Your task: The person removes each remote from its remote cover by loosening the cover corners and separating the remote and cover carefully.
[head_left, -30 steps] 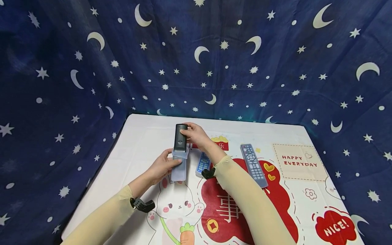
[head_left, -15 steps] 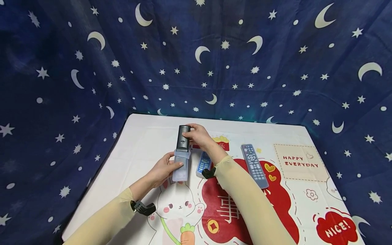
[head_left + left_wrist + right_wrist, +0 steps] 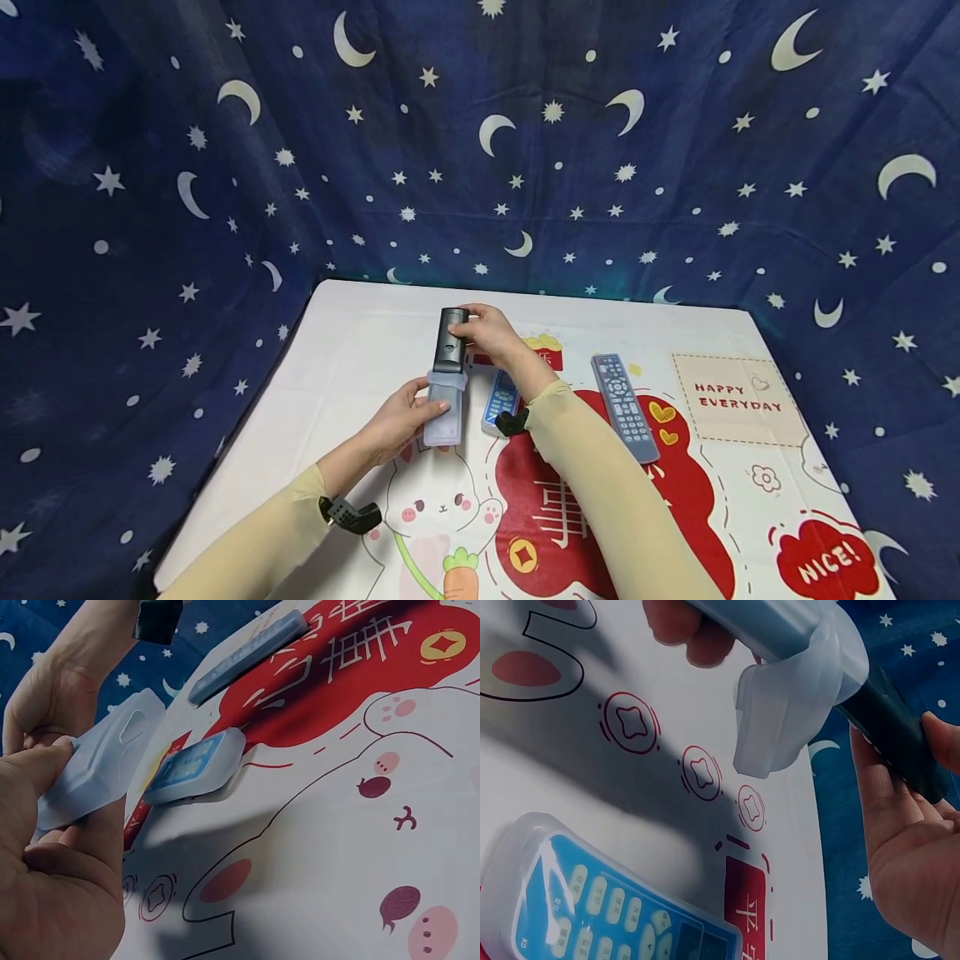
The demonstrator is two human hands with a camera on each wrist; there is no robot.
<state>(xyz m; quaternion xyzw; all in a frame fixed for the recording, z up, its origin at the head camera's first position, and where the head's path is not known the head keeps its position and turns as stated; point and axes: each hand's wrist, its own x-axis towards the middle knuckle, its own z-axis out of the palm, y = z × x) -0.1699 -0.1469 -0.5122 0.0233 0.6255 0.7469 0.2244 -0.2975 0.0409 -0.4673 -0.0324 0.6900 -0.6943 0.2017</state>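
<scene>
A black remote control (image 3: 448,357) sits with its lower part inside a translucent silicone sleeve (image 3: 444,423), above the table. My left hand (image 3: 393,425) pinches the sleeve between thumb and fingers. Higher up, my right hand (image 3: 495,337) grips the bare end of the remote, its thumb across the back face. Seen from the right wrist, the sleeve's rim (image 3: 786,712) is folded back around the remote (image 3: 885,720). In the left wrist view, the closed end of the sleeve (image 3: 112,765) points toward the camera, and the remote is hidden behind it.
A blue-faced remote (image 3: 498,402) in a clear case lies just right of the sleeve, partly beneath the right forearm. Farther right lies a long grey-blue covered remote (image 3: 624,408). A printed cloth (image 3: 345,333) covers the table, and a starry curtain (image 3: 480,167) stands behind.
Remote and sleeve have shifted slightly right and tilted a little, both hands moving with them. The sleeve's folded rim sits flatter around the remote. The two other remotes have stayed put.
</scene>
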